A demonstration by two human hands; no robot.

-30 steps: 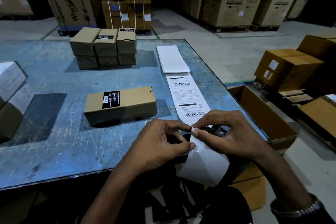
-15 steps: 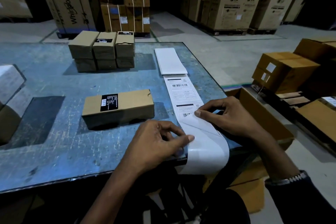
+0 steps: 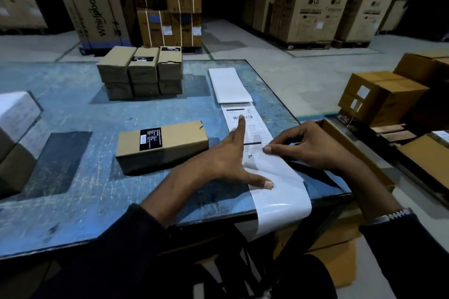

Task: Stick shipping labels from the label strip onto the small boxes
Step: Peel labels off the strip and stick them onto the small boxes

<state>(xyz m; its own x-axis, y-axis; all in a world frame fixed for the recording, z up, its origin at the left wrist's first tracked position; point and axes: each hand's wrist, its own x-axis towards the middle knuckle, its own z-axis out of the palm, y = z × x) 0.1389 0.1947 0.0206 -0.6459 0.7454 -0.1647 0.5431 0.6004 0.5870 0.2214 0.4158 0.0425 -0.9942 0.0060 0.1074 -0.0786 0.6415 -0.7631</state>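
Note:
A white label strip runs down the right side of the blue table, and its bare backing hangs over the near edge. My left hand lies flat on the strip, forefinger stretched onto the barcode, thumb pressing the backing. My right hand pinches the lifted corner of a label, peeling it off the backing. A small brown box with a black sticker lies just left of my left hand.
A stack of several small brown boxes stands at the back of the table. A folded pile of label sheets lies beyond the strip. An open carton sits by the right table edge. Large cartons fill the floor behind.
My left hand has opened and reached forward flat onto the strip. My right hand has peeled the label further up off the backing.

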